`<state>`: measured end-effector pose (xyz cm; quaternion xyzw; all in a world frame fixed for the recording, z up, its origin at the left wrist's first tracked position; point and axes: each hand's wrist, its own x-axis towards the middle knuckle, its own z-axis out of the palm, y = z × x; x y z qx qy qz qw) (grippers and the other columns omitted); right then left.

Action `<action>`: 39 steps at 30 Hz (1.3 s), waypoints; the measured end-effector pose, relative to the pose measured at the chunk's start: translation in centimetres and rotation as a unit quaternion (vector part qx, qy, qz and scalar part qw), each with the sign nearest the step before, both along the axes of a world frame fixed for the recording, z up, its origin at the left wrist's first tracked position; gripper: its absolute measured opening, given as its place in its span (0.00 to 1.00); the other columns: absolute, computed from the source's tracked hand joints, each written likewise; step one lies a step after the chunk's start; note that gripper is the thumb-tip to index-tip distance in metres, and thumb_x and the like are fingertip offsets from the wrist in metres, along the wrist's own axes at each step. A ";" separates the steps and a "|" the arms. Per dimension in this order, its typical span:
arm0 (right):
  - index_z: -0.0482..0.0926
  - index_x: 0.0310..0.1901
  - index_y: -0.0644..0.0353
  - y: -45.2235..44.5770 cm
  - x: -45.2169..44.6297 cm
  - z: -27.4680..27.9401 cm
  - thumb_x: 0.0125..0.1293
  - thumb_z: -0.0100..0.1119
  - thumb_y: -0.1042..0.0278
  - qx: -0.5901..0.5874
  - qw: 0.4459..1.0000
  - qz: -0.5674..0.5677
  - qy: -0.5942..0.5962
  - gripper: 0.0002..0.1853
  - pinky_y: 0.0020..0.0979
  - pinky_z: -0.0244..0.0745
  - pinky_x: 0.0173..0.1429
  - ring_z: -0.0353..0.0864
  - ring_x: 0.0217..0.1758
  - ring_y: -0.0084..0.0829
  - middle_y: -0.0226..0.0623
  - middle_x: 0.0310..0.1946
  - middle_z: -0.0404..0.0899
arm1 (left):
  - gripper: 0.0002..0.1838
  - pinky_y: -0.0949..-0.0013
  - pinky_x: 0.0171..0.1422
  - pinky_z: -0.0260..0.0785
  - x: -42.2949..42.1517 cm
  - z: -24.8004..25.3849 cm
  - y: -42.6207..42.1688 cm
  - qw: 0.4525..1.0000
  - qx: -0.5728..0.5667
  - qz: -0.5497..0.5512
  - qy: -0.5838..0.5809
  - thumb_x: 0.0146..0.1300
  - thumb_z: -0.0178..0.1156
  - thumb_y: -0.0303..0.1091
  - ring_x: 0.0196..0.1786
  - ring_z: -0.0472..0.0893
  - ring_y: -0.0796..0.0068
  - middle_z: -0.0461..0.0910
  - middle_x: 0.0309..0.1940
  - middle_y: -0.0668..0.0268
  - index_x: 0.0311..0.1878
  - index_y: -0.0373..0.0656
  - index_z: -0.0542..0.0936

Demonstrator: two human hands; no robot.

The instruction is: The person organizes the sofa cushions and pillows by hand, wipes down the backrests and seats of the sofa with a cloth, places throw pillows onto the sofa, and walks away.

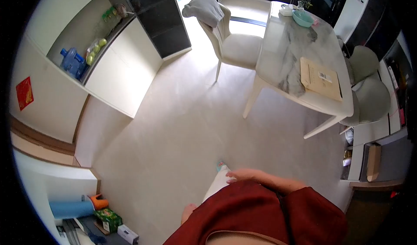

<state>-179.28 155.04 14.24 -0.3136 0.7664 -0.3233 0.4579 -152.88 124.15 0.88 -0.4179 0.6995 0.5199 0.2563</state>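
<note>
My right hand [244, 174] reaches across the front of my dark red top [252, 210], close to my white trouser leg [217, 184]. Its fingers are smeared by motion, and I see no object in it. At the left edge of the top, a small part of my left hand [188, 210] shows. Its fingers are mostly hidden, so I cannot tell what it holds, if anything. Below the right hand, a foot in a light-coloured shoe or slipper [220, 163] is on the floor.
A marble-topped table [282, 49] bears a flat cardboard package [321, 78] and a mint bowl [302, 18]. A chair [239, 47] with a grey cloth [206, 9] stands beside it. Left are a white cabinet [124, 62], a water jug [73, 62] and a blue roll [71, 209].
</note>
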 end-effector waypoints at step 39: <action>0.21 0.63 0.41 -16.7 -74.7 -4.4 0.49 0.45 0.26 -0.441 0.235 -0.776 -0.384 0.54 0.58 0.58 0.57 0.65 0.55 0.58 0.55 0.59 0.54 | 0.65 0.45 0.66 0.43 -126.5 26.6 -2.8 0.897 0.164 -0.306 0.272 0.34 0.64 0.68 0.66 0.47 0.43 0.43 0.64 0.43 0.67 0.50 0.34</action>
